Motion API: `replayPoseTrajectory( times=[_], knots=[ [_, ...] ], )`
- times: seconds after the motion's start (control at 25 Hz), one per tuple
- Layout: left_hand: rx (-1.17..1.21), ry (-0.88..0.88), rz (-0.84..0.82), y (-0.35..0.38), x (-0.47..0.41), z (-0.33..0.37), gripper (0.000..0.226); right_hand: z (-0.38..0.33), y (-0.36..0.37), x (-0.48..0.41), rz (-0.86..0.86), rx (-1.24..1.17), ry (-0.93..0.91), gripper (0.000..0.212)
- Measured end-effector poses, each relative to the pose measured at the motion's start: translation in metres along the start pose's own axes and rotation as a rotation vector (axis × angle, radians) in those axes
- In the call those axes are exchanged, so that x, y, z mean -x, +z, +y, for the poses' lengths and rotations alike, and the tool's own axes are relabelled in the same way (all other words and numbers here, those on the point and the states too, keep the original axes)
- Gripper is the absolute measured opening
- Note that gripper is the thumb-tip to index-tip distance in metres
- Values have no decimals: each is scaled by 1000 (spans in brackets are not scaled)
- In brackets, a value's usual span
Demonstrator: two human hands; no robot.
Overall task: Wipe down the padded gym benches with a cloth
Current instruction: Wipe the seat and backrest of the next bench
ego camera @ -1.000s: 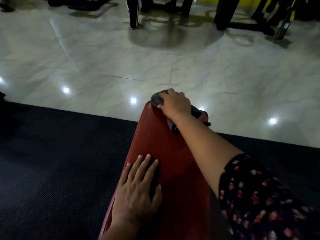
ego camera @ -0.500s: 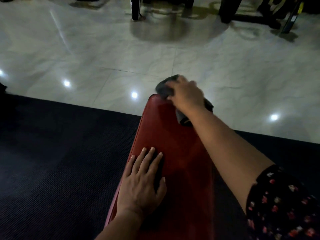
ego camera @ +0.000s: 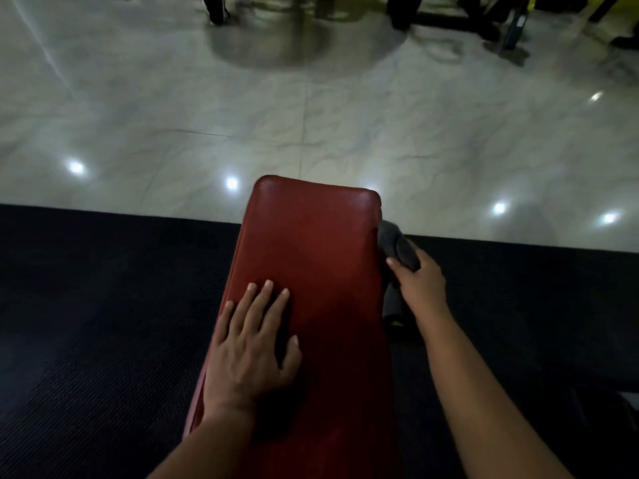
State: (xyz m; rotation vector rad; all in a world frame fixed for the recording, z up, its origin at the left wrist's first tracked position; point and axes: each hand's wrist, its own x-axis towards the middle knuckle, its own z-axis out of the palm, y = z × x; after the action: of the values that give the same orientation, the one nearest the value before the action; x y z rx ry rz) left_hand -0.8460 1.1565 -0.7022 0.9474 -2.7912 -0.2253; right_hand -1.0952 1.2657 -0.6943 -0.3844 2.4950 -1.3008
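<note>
My left hand [ego camera: 249, 350] lay flat, fingers straight, on the red padded bench [ego camera: 311, 254] near its left edge. My right hand [ego camera: 420, 281] gripped a dark grey cloth [ego camera: 394, 240] against the bench's right side. The cloth's small yellow mark [ego camera: 397, 324] was unreadable.

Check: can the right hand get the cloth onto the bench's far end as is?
Probably yes. The right hand grips the cloth against the right side of the bench near that end; the top there is bare, and the left hand rests flat nearer the person, clear of it.
</note>
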Motion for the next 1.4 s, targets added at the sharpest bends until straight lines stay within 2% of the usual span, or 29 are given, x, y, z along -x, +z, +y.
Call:
replayPoseTrajectory(
  times=[0.08,0.24,0.48,0.6,0.8,1.08,1.2,1.4],
  knots=[
    [-4,5,-8,0,0,0,65,-13,1,-26,-10,-46,14,47],
    [4,-1,4,-2,-1,1,65,-31,10,-46,9,32,-30,46],
    [-11,-14,-27,-5,1,4,66,-3,-9,48,-58,189,-42,50],
    [5,-22,-20,-6,1,5,68,-1,-18,103,-12,373,-107,53],
    [0,-27,-36,-3,0,3,71,-27,4,129,86,732,-46,56],
    [43,-18,-55,-5,1,3,73,-33,27,94,217,777,102,53],
    [80,11,-87,-12,1,4,75,-43,31,96,228,815,110,53],
    [121,21,-133,-9,0,2,74,-33,20,156,256,823,125,54]
  ],
)
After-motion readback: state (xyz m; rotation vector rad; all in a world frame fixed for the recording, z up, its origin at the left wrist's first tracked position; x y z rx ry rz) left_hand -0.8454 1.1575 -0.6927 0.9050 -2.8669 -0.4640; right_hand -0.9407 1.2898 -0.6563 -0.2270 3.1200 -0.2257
